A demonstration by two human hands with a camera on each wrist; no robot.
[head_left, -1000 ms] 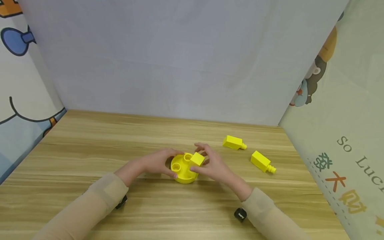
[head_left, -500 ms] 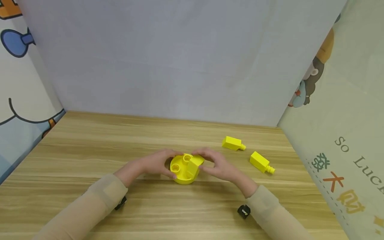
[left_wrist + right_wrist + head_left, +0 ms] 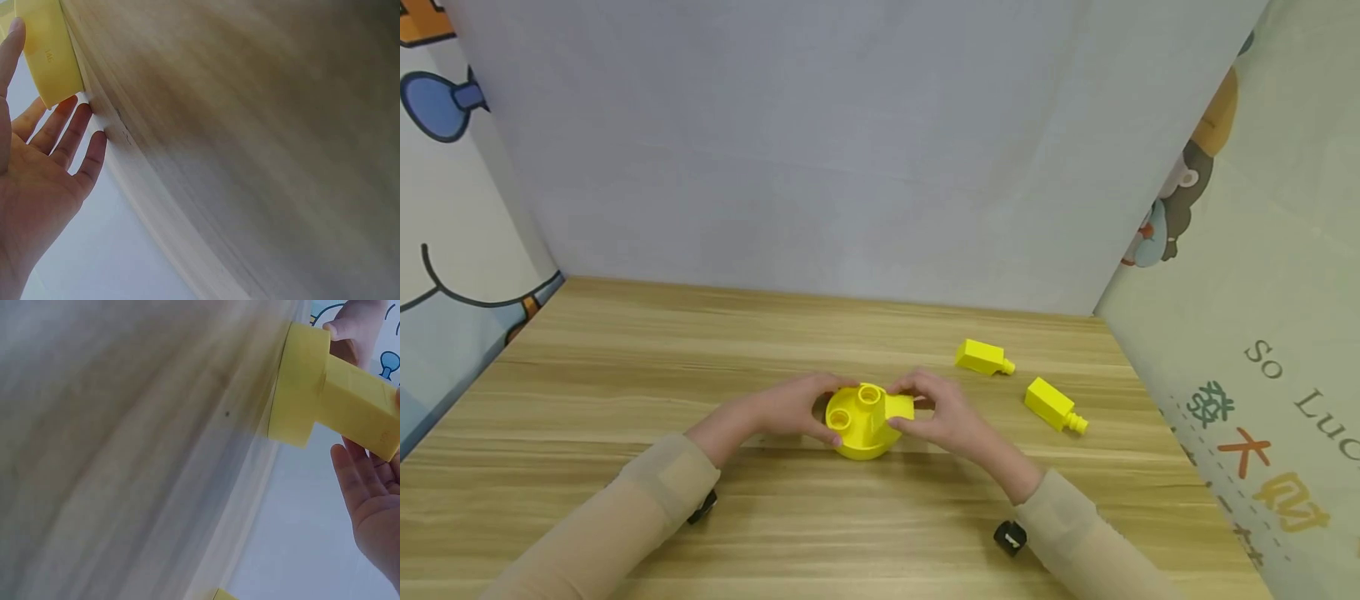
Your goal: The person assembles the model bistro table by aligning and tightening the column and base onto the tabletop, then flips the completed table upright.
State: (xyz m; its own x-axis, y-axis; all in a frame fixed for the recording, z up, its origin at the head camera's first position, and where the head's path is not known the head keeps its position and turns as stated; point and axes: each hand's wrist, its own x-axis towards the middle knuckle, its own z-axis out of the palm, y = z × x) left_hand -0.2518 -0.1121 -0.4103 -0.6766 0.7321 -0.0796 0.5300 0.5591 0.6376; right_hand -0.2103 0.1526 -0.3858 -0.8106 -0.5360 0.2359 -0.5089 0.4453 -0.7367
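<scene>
A round yellow base (image 3: 859, 452) with a raised rim sits on the table in the head view; two round sockets show on it. My left hand (image 3: 793, 407) holds its left side between thumb and fingers; in the left wrist view the base's side wall (image 3: 49, 53) lies between them. A yellow rectangular block (image 3: 898, 408) stands on the right part of the base, leaning to the right. My right hand (image 3: 946, 417) grips this block near its upper end. From the right wrist, the block (image 3: 356, 403) meets the base (image 3: 297, 387); its lower end is hidden.
Two more yellow blocks with ridged pegs lie on the wooden table (image 3: 700, 333) to the right: one farther back (image 3: 981, 357), one nearer (image 3: 1051, 405). A pale cloth wall (image 3: 835, 150) stands behind, with printed sheets on both sides.
The block in my right hand has tipped and turned on the base, its top now leaning right. My right hand shifted slightly right with it. My left hand and the base stayed put.
</scene>
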